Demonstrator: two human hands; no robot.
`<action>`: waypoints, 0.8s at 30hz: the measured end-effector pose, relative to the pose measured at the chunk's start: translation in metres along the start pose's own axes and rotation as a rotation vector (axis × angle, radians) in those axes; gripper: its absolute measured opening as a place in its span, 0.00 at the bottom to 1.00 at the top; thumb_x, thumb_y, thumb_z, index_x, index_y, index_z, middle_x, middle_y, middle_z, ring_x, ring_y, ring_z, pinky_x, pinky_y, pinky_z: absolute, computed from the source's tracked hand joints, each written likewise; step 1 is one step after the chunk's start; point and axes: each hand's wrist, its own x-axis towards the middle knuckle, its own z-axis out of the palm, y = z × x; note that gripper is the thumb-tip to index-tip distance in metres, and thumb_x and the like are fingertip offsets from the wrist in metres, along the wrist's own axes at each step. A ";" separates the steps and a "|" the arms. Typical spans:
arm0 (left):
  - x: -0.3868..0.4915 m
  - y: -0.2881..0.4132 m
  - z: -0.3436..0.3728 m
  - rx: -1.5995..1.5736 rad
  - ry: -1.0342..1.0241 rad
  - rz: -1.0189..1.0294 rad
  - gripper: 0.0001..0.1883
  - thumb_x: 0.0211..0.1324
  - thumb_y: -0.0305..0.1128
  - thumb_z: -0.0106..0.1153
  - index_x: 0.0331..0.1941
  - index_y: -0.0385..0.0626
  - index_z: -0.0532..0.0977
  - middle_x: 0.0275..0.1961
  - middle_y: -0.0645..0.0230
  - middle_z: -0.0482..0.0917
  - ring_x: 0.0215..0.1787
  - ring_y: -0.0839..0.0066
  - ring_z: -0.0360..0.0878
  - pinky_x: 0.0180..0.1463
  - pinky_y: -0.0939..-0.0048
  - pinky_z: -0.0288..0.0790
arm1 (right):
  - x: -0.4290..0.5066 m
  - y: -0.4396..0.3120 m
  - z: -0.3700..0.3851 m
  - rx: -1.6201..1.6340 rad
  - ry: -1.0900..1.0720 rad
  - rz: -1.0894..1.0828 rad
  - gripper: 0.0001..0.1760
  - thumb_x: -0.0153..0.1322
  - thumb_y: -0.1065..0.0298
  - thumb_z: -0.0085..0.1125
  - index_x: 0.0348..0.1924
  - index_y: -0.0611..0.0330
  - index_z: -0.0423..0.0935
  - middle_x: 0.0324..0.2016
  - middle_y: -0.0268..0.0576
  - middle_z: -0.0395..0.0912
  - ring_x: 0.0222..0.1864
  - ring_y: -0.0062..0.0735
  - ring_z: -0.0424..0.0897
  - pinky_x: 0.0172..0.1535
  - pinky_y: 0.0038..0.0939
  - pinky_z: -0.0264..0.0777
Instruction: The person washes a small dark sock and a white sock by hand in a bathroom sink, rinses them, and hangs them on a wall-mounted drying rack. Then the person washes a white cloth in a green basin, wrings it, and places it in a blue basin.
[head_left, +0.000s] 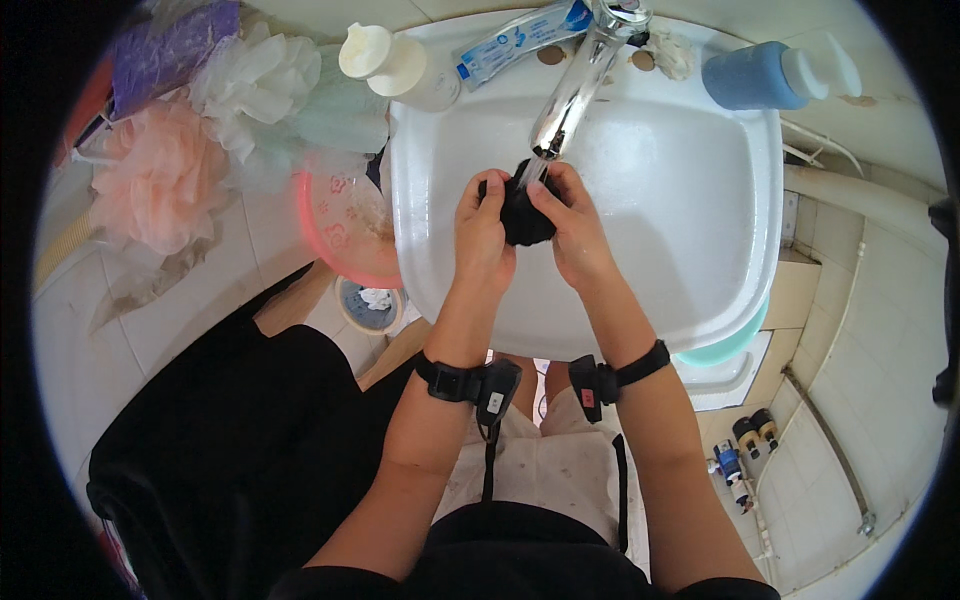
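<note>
Over the white ceramic sink (675, 187), both my hands hold a small bunched black cloth item (525, 217). My left hand (484, 225) grips its left side, the thumb near the top. On the right side, my right hand (574, 221) pinches it between thumb and fingers. Water from the chrome faucet (574, 94) runs onto the black item and my right thumb. Its exact kind cannot be told, since it is crumpled and partly covered by my fingers.
A cream pump bottle (405, 71), a toothpaste tube (517, 41) and a blue pump bottle (754, 75) stand or lie along the sink's back ledge. Mesh bath puffs (161, 172) hang at the left above a pink-rimmed basin (309, 232). A waste bin (352, 311) sits below.
</note>
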 end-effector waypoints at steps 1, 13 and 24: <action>-0.001 0.000 0.002 0.017 0.067 -0.009 0.12 0.72 0.39 0.49 0.45 0.43 0.72 0.40 0.71 0.73 0.41 0.80 0.72 0.45 0.75 0.72 | 0.002 0.002 0.001 -0.020 0.016 -0.020 0.12 0.78 0.66 0.47 0.53 0.55 0.68 0.47 0.34 0.72 0.47 0.22 0.71 0.50 0.26 0.66; 0.020 -0.006 0.014 -0.033 0.110 -0.201 0.18 0.71 0.47 0.46 0.45 0.44 0.74 0.41 0.67 0.78 0.40 0.77 0.77 0.41 0.70 0.73 | 0.011 -0.031 0.047 -0.993 0.394 -0.136 0.15 0.62 0.55 0.65 0.29 0.57 0.75 0.27 0.47 0.70 0.23 0.55 0.73 0.28 0.43 0.69; 0.032 -0.008 0.001 -0.024 0.197 -0.187 0.14 0.69 0.39 0.50 0.37 0.39 0.77 0.34 0.67 0.77 0.34 0.74 0.75 0.40 0.69 0.72 | 0.004 0.002 0.052 -0.834 0.473 -0.153 0.22 0.67 0.50 0.63 0.29 0.66 0.78 0.23 0.49 0.80 0.27 0.45 0.79 0.34 0.44 0.71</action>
